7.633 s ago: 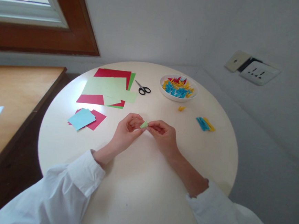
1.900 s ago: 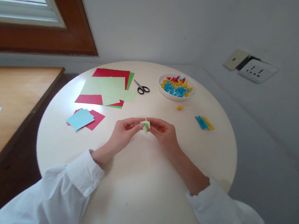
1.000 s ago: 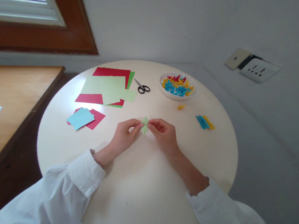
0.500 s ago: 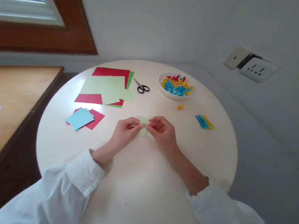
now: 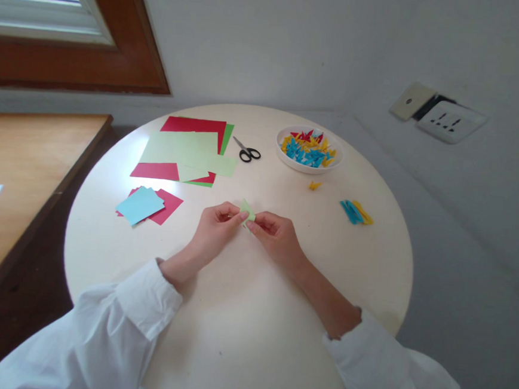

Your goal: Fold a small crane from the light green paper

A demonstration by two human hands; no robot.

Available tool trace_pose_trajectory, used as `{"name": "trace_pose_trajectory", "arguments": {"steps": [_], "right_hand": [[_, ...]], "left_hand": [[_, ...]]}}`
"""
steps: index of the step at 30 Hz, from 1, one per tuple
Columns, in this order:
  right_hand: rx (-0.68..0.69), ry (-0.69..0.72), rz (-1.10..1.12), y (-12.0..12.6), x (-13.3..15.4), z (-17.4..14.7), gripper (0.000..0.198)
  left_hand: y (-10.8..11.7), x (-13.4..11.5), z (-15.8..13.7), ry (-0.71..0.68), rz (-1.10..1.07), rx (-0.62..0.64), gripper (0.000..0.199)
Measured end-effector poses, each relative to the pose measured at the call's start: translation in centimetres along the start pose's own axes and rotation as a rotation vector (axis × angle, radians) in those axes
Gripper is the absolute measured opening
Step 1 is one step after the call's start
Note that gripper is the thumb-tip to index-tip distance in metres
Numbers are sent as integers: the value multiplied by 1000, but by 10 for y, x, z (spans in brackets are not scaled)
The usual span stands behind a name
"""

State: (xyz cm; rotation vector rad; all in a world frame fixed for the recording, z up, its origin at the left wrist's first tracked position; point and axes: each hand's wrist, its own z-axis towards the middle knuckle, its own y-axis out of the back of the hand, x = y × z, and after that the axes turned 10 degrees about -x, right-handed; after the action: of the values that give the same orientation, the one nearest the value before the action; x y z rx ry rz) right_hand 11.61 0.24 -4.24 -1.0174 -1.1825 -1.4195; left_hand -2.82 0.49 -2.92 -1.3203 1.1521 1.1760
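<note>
A small folded piece of light green paper (image 5: 246, 207) is held between both hands over the middle of the round table. My left hand (image 5: 219, 226) pinches its left side, thumb on top. My right hand (image 5: 278, 238) grips its lower right part between thumb and fingers. The fingertips cover much of the paper, so its full shape is hidden. Beyond the hands, to the right, lies a single small yellow folded paper piece (image 5: 314, 186).
On the white table (image 5: 241, 319) are paper sheets (image 5: 180, 147), scissors (image 5: 247, 153), and blue and red paper squares (image 5: 140, 205). A white dish (image 5: 307, 168) holds many folded paper pieces. Blue and yellow folded strips (image 5: 352, 212) lie right. A wooden surface (image 5: 32, 164) stands left.
The green paper has gone from a tall pointed diamond to a smaller visible shape, its lower point no longer showing. My right hand has shifted slightly down and left, its fingers closing on the paper.
</note>
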Motion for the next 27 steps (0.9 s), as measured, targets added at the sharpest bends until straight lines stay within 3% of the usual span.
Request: {"name": "trace_pose_trajectory", "arguments": {"steps": [8, 18, 27], "right_hand": [[4, -8, -24, 2, 1, -2, 21], [39, 18, -92, 0, 3, -1, 27], [-75, 37, -77, 1, 2, -2, 16]], "left_hand": [[2, 4, 4, 19, -24, 77, 21], [1, 2, 2, 84, -33, 62, 25], [1, 1, 3, 211, -202, 47, 26]]}}
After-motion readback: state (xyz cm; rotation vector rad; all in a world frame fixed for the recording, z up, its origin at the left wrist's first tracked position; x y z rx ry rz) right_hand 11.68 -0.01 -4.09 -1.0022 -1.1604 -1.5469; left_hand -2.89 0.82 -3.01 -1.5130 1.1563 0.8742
